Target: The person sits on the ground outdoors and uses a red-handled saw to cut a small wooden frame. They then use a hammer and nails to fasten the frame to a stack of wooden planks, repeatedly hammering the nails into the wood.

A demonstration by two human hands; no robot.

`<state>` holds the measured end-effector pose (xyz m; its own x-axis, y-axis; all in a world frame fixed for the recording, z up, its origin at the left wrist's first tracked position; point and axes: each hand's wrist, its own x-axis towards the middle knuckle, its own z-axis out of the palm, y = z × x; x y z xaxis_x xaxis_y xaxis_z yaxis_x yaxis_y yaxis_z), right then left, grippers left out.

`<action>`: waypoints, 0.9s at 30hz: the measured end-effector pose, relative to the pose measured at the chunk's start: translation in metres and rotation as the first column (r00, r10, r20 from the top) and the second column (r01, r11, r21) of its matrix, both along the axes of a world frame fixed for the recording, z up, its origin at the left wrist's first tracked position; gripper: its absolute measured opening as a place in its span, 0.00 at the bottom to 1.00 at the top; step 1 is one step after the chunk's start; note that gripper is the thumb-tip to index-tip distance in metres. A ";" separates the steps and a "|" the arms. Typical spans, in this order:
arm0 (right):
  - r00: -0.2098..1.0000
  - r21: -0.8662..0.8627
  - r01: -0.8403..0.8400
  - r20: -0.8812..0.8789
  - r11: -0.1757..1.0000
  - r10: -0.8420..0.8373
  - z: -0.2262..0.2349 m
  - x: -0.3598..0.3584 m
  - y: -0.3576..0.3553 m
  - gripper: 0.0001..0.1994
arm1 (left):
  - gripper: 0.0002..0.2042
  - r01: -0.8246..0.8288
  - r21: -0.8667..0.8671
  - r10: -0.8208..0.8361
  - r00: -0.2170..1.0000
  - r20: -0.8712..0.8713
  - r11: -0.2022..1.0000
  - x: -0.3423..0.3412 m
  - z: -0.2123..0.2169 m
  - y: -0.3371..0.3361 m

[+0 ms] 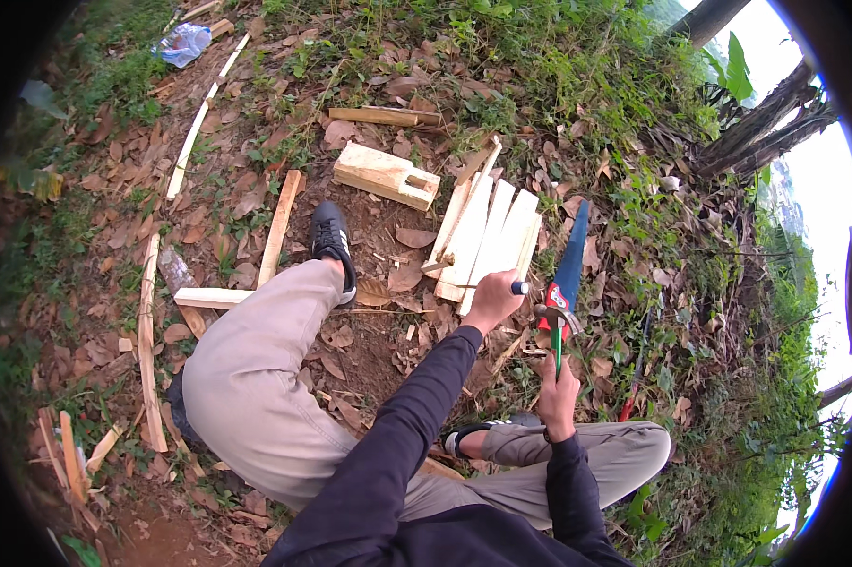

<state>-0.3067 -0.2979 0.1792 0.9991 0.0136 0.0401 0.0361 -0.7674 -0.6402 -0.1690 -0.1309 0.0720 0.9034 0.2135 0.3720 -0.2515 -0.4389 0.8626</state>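
Far left: split wood sticks (70, 456) on leaf-littered ground (364, 364), then a long wood strip (148, 331). Above, a crumpled clear plastic bag (182, 44). Two narrow battens (279, 231) lie left of a dark striped sneaker (328, 236). Just beyond the shoe, a pale wooden block (374, 172), rectangular slot at its right end. Right of it, pale boards (490, 241) laid side by side. Left hand (494, 302) at their near end, closed around a slim dark-handled tool (519, 287); tip contact unclear. Right hand (558, 392), apart from the left, wrapped around the green handle of a claw hammer (557, 354), head upward, near the tool's butt. Behind the head in view, a handsaw (569, 250), blue blade pointing away. Far right: leaning tree trunks (766, 123).
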 end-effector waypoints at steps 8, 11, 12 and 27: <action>0.994 0.016 0.100 -0.045 0.995 -0.099 0.001 -0.001 -0.007 0.18 | 0.15 -0.232 -0.321 0.215 0.973 -0.089 0.918 -0.003 0.001 0.031; 0.990 0.087 0.126 -0.073 0.988 -0.119 -0.013 0.003 -0.006 0.18 | 0.09 -0.015 -0.113 0.028 0.993 0.116 0.994 -0.011 0.000 0.007; 0.993 0.077 0.112 -0.049 0.991 -0.108 -0.010 0.002 -0.003 0.17 | 0.07 0.021 -0.080 -0.010 0.992 0.129 0.997 -0.012 -0.001 0.001; 0.995 -0.023 0.098 -0.016 0.995 -0.098 -0.005 0.003 -0.003 0.17 | 0.08 -0.061 -0.102 0.078 0.983 0.164 0.993 -0.010 -0.010 0.000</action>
<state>-0.3033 -0.3013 0.1743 0.9962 -0.0836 0.0237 -0.0507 -0.7805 -0.6231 -0.1793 -0.1311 0.0620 0.8119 0.3156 0.4911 -0.3673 -0.3775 0.8500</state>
